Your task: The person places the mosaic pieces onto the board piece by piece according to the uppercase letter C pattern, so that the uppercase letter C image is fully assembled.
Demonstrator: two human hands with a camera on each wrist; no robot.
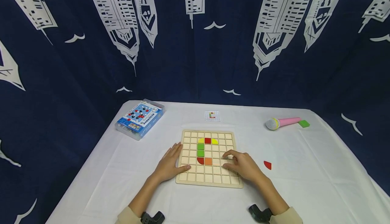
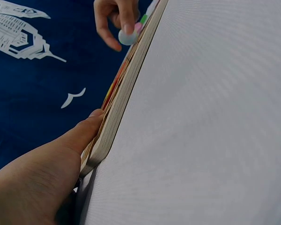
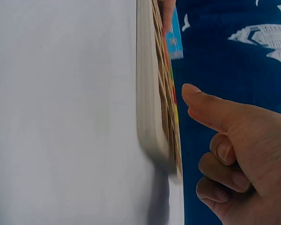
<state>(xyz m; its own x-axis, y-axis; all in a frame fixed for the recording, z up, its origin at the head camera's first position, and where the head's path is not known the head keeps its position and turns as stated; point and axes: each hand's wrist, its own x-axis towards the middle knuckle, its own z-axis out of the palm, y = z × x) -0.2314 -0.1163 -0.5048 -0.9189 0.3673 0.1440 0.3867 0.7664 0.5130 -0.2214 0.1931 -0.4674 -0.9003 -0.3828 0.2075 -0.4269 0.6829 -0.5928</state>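
A wooden grid board (image 1: 213, 178) lies on the white-clothed table. In it sit two yellow quarter-rounds, a red square (image 1: 208, 140), two green squares (image 1: 200, 153), a red quarter-round (image 1: 200, 161) and an orange square (image 1: 208, 161), roughly a C shape. My left hand (image 1: 168, 164) rests at the board's left edge, fingers extended along the side and thumb over the frame. Above the right part of the grid hovers my right hand (image 1: 243, 165); thumb and index stand apart in the head view, and no piece shows between them. In the right wrist view its other fingers are curled.
A small pattern card (image 1: 212, 116) lies behind the board. At the back left is a blue-labelled plastic box (image 1: 140, 119). To the right are a pink toy microphone (image 1: 287, 121), a green piece (image 1: 304, 123) beside it, and a loose red quarter-round (image 1: 267, 165).
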